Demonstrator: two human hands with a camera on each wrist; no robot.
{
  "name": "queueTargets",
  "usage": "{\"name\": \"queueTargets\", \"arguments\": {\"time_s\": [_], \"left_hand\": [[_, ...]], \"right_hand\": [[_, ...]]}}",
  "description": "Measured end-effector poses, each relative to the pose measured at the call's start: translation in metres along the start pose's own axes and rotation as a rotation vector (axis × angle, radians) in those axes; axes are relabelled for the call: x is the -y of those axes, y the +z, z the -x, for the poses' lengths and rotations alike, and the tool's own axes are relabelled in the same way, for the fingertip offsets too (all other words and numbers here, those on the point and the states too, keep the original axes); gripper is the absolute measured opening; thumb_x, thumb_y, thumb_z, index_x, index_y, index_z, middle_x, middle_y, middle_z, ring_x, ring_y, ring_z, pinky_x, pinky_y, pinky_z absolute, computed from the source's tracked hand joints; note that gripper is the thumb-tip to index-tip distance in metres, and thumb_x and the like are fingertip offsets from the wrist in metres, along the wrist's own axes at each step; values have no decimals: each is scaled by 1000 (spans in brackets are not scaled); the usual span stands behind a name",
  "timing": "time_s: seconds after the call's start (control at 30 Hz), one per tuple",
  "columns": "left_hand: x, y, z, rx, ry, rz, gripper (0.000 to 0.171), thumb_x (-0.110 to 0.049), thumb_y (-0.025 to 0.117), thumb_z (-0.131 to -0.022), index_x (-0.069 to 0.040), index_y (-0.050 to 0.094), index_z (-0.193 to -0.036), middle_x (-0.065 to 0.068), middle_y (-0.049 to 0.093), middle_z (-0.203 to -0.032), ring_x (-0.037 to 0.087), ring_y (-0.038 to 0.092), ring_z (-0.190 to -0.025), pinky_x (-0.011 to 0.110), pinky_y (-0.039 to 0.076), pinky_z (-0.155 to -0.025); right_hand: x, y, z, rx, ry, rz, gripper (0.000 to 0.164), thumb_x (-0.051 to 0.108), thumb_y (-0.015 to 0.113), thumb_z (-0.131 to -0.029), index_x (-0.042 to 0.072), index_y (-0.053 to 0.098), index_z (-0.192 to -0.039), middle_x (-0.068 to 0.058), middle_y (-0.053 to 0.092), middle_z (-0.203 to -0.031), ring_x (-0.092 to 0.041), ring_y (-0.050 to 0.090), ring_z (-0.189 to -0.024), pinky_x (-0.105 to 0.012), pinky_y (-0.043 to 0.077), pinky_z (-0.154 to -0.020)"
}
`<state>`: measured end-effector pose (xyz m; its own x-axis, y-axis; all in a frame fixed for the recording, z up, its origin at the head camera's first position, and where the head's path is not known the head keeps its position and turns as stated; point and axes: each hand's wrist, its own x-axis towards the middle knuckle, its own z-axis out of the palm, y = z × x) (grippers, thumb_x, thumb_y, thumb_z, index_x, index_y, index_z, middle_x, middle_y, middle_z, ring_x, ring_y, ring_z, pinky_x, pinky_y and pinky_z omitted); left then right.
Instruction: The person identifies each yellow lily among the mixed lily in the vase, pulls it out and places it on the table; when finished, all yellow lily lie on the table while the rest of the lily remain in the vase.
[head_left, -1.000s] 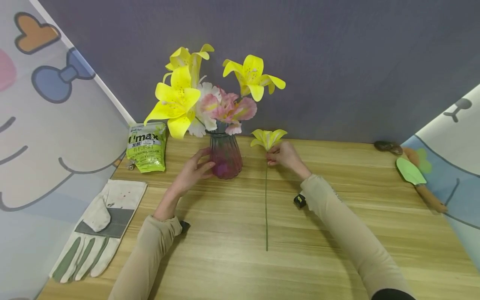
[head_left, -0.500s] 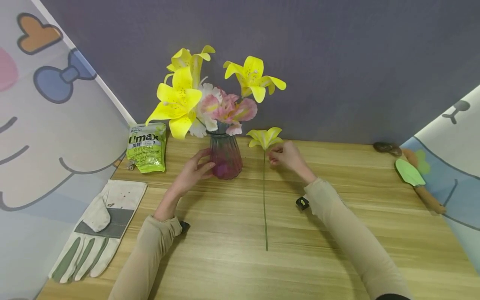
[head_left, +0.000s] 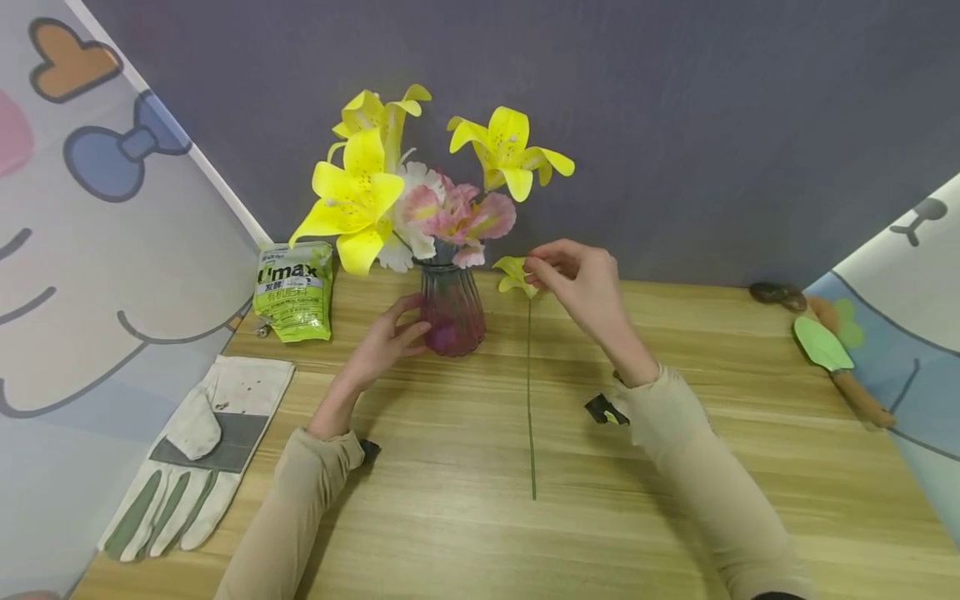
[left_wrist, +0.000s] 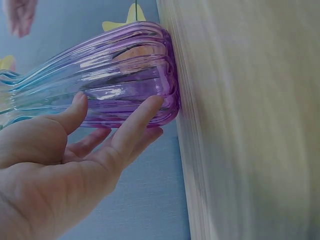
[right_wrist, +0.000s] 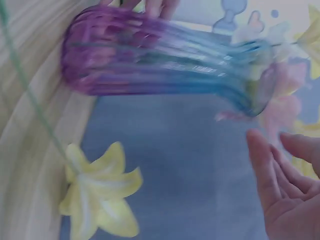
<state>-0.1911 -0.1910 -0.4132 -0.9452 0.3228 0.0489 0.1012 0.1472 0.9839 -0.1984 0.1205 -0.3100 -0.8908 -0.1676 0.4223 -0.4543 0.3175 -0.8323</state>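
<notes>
A ribbed glass vase [head_left: 452, 312], purple below and bluish above, stands upright near the back wall. It holds yellow lilies [head_left: 358, 196], pink flowers [head_left: 457, 212] and white ones. My left hand [head_left: 388, 340] is at its left side, thumb and fingers spread loosely against the glass [left_wrist: 115, 80]. A single yellow lily [head_left: 512, 275] lies to the right, its long green stem [head_left: 531, 400] running toward me. Over its bloom is my right hand [head_left: 581, 287], overlapping the petals in the head view. In the right wrist view, that hand [right_wrist: 290, 185] holds nothing, thumb and fingertips apart, with the lily [right_wrist: 102, 195] away from it.
A green Umax bag [head_left: 294, 296] leans at the back left, behind a pair of work gloves [head_left: 217, 458]. At the far right lie a green-bladed trowel [head_left: 823, 343] and dark stones [head_left: 777, 294]. The grey wall [head_left: 675, 167] rises behind the vase.
My right hand has let go of the lily's stem and risen up and back over its bloom. The lily's bloom shifted slightly left. My left hand stays at the vase.
</notes>
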Motion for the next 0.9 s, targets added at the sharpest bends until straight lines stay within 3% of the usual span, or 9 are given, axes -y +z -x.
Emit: {"name": "queueTargets", "arguments": {"time_s": [0.17, 0.3, 0.47, 0.63, 0.9], "left_hand": [[0, 1, 0, 2, -5, 5, 52, 1, 53, -112, 10, 33, -159, 35, 34, -160, 56, 54, -133, 49, 63, -101], [-2, 1, 1, 15, -9, 6, 52, 3, 51, -112, 11, 31, -160, 34, 32, -162, 56, 53, -135, 51, 61, -104], [-2, 0, 0, 13, -19, 5, 52, 4, 50, -112, 10, 31, -160, 33, 32, -163, 54, 53, -135, 49, 61, -104], [-2, -1, 0, 15, -15, 6, 52, 5, 49, -112, 10, 31, -160, 33, 33, -162, 55, 53, -135, 49, 61, -104], [-4, -2, 2, 14, -17, 4, 52, 3, 50, -112, 9, 31, -160, 32, 34, -163, 54, 52, -137, 52, 61, -104]], "right_hand": [[20, 3, 3, -96, -139, -91, 13, 3, 77, -100, -7, 78, -109, -13, 80, -97, -23, 78, -83, -24, 66, -69], [36, 8, 6, -117, -232, -144, 12, 1, 77, -99, -5, 78, -109, -13, 80, -98, -18, 78, -85, -29, 68, -75], [54, 15, 8, -86, -312, -186, 14, -1, 77, -99, -5, 78, -113, -11, 80, -103, -23, 78, -89, -31, 68, -76], [65, 26, 8, -51, -341, -175, 16, 0, 78, -98, -3, 78, -114, -7, 81, -106, -20, 78, -89, -31, 68, -76], [76, 51, 5, 56, -352, -193, 21, 1, 79, -98, -3, 77, -119, -13, 79, -114, -15, 77, -98, -33, 68, -86]]}}
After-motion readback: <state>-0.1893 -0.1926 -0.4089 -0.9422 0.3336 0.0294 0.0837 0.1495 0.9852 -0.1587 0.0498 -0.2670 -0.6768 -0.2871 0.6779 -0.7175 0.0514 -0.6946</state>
